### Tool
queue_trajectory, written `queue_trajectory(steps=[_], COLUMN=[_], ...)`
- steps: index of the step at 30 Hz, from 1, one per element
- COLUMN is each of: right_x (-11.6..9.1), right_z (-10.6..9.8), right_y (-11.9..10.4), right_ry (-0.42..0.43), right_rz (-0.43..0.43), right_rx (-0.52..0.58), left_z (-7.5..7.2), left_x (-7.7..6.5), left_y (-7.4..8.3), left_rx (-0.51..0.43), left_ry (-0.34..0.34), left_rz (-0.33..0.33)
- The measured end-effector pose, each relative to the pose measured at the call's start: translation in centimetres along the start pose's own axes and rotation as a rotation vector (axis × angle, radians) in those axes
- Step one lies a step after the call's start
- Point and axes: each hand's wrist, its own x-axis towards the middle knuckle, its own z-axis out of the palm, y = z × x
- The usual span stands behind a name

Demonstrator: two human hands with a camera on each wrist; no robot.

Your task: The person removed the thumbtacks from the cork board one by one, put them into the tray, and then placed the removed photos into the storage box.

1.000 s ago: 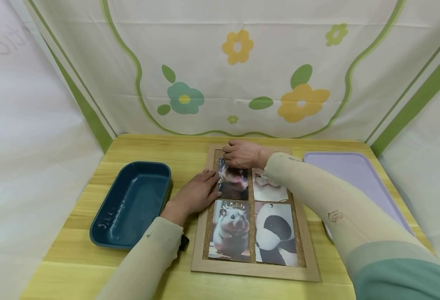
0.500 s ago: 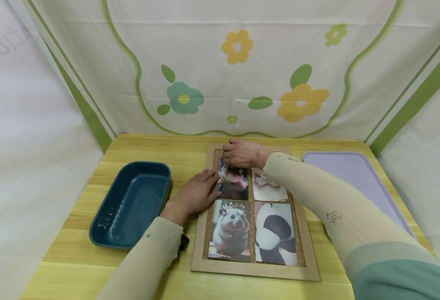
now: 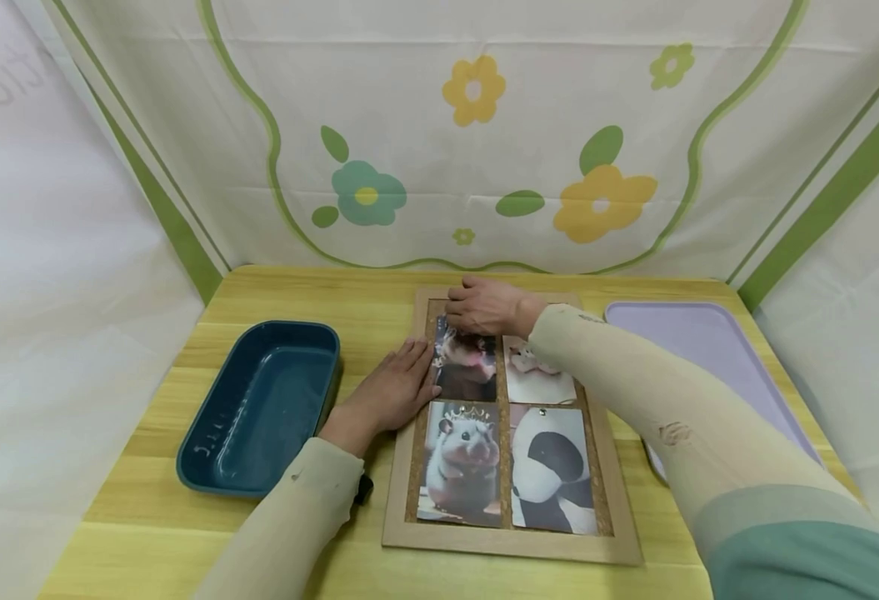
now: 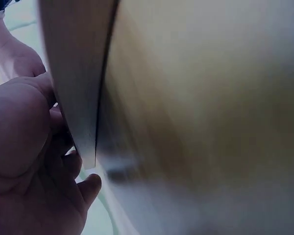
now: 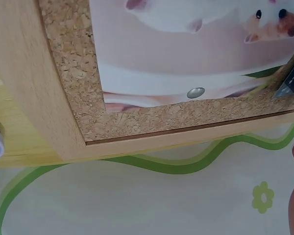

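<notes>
A wood-framed cork board point(image 3: 514, 546) lies on the table with several animal photos on it. My left hand point(image 3: 387, 387) rests along the board's left edge, fingers stretched out onto the margin of the dark upper-left photo point(image 3: 469, 382). At the top of that photo, my right hand point(image 3: 487, 307) bends its fingers down; its fingertips and anything between them are hidden. In the right wrist view a silver thumbtack point(image 5: 196, 92) sits in the upper-right photo point(image 5: 176, 58). Below are a crowned-hamster photo point(image 3: 460, 471) and a panda photo point(image 3: 551, 475), the latter with a tack near its top.
To the left of the board stands a deep blue tray point(image 3: 262, 408). A flat lilac tray point(image 3: 679, 321) lies on the right, partly under my right forearm. Behind the wooden table point(image 3: 379, 292) hangs a white cloth point(image 3: 424, 100) printed with flowers.
</notes>
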Motion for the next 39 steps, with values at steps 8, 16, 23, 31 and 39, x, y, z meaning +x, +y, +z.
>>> queue_trajectory(steps=[8, 16, 23, 31, 39], right_x=[-0.5, -0.2, -0.2, -0.3, 0.1], right_z=[-0.2, -0.1, 0.2, 0.0, -0.2], right_y=[-0.3, -0.5, -0.4, -0.2, 0.0], right_ry=[-0.001, 0.030, 0.023, -0.020, -0.055], right_rz=[-0.015, -0.038, -0.035, -0.037, -0.036], right_rx=[-0.004, -0.026, -0.027, -0.015, -0.030], left_z=[0.0, -0.3, -0.2, -0.3, -0.4], left_x=[-0.2, 0.2, 0.2, 0.3, 0.3], left_y=[0.3, 0.2, -0.3, -0.4, -0.8], left_rx=[0.012, 0.052, 0.017, 0.015, 0.025], left_ry=[0.016, 0.035, 0.041, 0.052, 0.059], left_rz=[0.012, -0.017, 0.000, 0.016, 0.022])
